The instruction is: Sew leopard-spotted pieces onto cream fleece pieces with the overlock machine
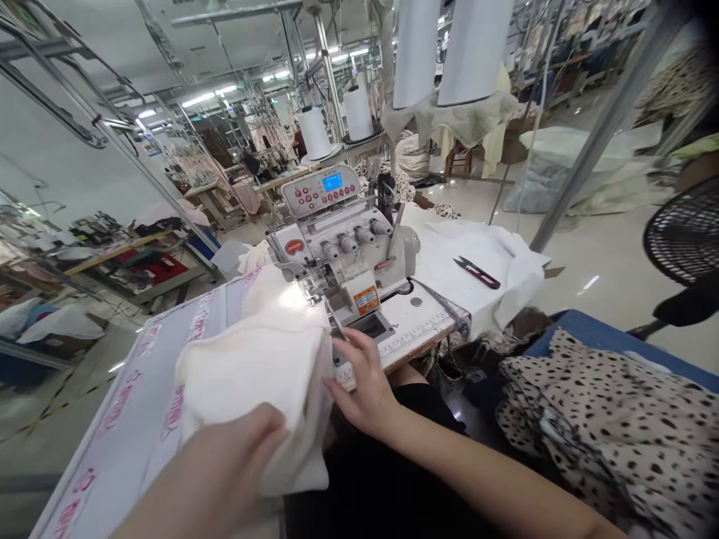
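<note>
Left hand [228, 457] clamped on white fabric [252, 374]; right hand [359, 385] open, touching its edge.

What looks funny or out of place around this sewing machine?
The black-spotted cloth on the right looks untidy: it lies in a rumpled heap, and part of it droops over the edge of the blue table, as if it could slide off.

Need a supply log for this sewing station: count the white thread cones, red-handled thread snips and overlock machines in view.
White thread cones: 4
Red-handled thread snips: 1
White overlock sewing machine: 1
Total: 6
</note>
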`<state>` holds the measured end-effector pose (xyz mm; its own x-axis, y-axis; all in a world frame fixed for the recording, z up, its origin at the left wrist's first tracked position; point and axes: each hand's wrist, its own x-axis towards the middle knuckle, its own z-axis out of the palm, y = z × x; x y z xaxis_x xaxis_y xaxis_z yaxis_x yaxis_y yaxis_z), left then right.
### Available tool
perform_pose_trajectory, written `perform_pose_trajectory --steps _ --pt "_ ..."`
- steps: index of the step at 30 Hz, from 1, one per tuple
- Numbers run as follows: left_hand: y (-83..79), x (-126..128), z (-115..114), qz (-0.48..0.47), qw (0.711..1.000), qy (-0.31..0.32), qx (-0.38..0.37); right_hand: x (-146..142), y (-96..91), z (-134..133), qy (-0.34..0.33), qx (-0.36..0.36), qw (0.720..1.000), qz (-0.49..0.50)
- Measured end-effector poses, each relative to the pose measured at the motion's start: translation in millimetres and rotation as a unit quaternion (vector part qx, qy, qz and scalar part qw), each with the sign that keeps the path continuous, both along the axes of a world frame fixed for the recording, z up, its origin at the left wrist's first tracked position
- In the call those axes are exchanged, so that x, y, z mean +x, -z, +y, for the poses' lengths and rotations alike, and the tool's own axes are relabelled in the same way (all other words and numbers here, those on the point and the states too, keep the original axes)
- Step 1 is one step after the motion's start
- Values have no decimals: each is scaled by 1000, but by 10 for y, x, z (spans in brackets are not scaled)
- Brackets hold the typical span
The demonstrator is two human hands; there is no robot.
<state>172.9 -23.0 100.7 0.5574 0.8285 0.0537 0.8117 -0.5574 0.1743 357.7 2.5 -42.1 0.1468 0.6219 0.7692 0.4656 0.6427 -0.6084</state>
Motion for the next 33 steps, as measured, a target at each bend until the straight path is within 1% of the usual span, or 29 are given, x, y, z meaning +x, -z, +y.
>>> perform_pose_trajectory --steps 2,3,4,5,7,9,12,14,16,17,18,19,20,21,22,23,24,25,26,27,31,33 --pt "206 110 -59 10 1000 3 20 30 -71 89 -20 72 994 -73" --pt "279 152 -61 14 999 12 36 37 -96 123 -38 97 990 -98" --pt "332 190 -46 11 997 23 73 40 -117 148 -56 111 986 -111" --pt "369 226 -13 5 992 41 120 42 -135 163 -72 114 984 -116" --pt "423 307 104 1 975 85 206 51 -177 168 -98 97 985 -109" --pt "490 397 284 12 961 115 250 75 -238 150 -115 67 986 -101" --pt "626 500 597 11 957 111 269 143 -336 109 -135 44 985 -102" --pt "690 519 765 -9 958 101 269 190 -357 98 -145 45 985 -77" --pt "685 505 867 -29 967 84 240 216 -309 122 -135 19 991 -2" --pt "653 494 894 -42 972 73 217 215 -260 149 -123 -17 991 56" --pt "605 484 907 -59 977 57 196 204 -200 183 -115 -71 983 122" --pt "548 478 909 -80 980 36 178 185 -134 221 -124 -137 964 188" --pt "490 478 902 -101 981 16 163 159 -70 258 -154 -207 934 248" --pt "437 482 890 -120 981 2 153 133 -15 289 -207 -274 891 296" --pt "397 491 873 -136 980 -3 146 110 26 310 -271 -331 842 329" --pt "373 501 855 -141 980 2 139 95 49 319 -331 -374 793 348" --pt "366 511 837 -135 982 19 131 90 54 316 -373 -403 755 359" --pt "374 519 821 -126 983 45 124 97 44 302 -396 -419 730 366" --pt "394 522 810 -117 983 72 119 115 23 281 -403 -424 721 372" --pt "419 521 804 -110 983 94 116 140 -3 257 -397 -419 724 378" --pt "499 486 833 -111 976 138 125 235 -78 196 -353 -356 777 381" --pt "505 478 862 -103 973 154 140 250 -76 200 -340 -338 797 368"
